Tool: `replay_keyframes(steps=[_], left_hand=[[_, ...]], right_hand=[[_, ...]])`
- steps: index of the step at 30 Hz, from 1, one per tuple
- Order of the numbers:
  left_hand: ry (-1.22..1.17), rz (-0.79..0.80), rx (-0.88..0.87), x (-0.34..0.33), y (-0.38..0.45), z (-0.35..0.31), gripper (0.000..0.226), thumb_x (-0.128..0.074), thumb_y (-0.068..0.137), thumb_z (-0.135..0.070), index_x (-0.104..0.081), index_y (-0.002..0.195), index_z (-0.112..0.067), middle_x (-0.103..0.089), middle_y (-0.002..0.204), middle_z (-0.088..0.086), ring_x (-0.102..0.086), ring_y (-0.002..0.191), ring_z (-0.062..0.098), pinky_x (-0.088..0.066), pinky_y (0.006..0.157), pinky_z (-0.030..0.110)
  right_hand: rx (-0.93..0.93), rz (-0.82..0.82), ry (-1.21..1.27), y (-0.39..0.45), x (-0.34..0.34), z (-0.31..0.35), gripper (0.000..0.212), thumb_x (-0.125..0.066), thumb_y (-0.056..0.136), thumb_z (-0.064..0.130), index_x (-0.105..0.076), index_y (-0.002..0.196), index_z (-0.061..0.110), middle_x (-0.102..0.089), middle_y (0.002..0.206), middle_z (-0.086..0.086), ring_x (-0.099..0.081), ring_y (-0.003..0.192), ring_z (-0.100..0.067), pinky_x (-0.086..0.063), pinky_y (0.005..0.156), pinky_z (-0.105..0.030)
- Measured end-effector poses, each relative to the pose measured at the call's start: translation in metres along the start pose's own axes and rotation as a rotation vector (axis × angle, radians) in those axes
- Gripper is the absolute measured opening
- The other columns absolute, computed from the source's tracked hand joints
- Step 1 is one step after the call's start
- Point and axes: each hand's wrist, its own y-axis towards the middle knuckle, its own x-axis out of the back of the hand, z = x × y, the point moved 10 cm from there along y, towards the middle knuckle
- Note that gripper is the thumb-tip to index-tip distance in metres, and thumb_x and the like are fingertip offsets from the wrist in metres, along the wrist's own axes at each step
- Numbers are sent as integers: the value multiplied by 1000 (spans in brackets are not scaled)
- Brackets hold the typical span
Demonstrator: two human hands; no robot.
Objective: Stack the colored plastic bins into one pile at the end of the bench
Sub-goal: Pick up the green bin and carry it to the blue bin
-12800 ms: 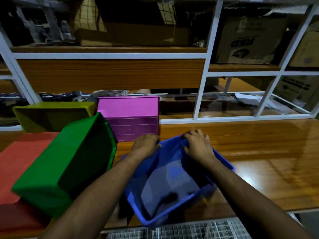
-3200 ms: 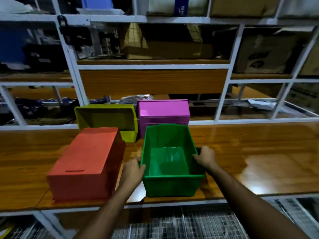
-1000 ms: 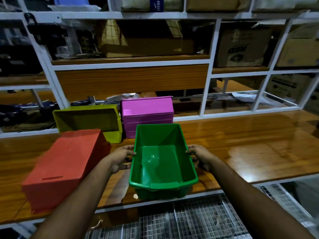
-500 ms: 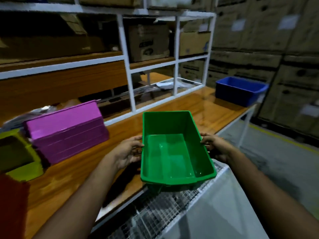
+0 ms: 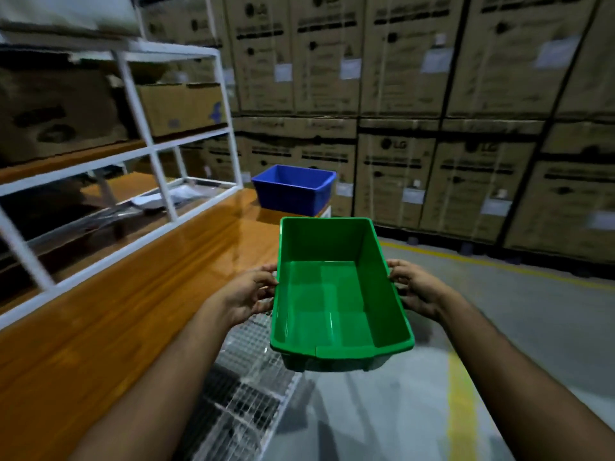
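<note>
So the pile is barely begun. A blue bin (image 5: 294, 189) stands upright and open at the far end of the bench (image 5: 139, 294), close to its end edge, and nothing sits in it that can be seen. The green bin (image 5: 336, 291) is in the air, off the bench's front edge and above the floor, mouth up and level, well short of the blue one. The left hand (image 5: 248, 296) grips its left long wall at the rim, fingers curled over the edge; the right hand (image 5: 416, 289) grips the right wall the same way, so both are closed on the bin and carrying it between them.

Judging from this, one bin is placed and the second is on its way. What is left for this one is to bring it over the blue bin's mouth, line up the long sides and lower it in until it nests. No other colored bins show in this view, so how many remain cannot be told from here.
</note>
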Motion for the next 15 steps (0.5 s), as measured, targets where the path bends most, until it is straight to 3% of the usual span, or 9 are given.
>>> replay_keyframes(steps=[3,5,9,13,15], left_hand=[[45,51,1,-43,45,-10,44,-47,85,2,-59,122,-17,-67,84,1,-56,71,13,-54,64,29],[63,76,2,-69,75,-17,38,-44,87,3,-61,115,-17,-68,77,0,-57,67,12,-55,59,27],[73,132,23,-108,140,-30,37,-40,89,3,-61,112,-17,-71,74,1,-63,59,10,-55,53,25],[86,156,31,-133,214,-49,37,-42,88,3,-63,113,-15,-73,83,2,-62,75,14,-56,54,25],[107,180,33,-144,253,-63,41,-44,86,2,-61,120,-12,-71,98,6,-63,84,17,-58,67,28]], right_hand=[[2,-76,33,12,52,8,38,-46,83,2,-74,81,27,-52,79,-6,-41,62,-17,-45,54,-23],[1,-105,52,23,79,14,35,-43,86,1,-70,91,24,-56,81,-5,-43,62,-16,-48,49,-20],[0,-159,76,58,123,26,37,-39,89,2,-69,93,23,-58,81,-4,-44,62,-15,-44,50,-20],[12,-221,98,109,165,45,49,-41,90,5,-77,75,34,-53,80,-4,-40,62,-16,-40,54,-22],[28,-237,101,136,183,61,45,-42,89,6,-77,85,33,-58,84,-4,-45,65,-17,-40,57,-25]])
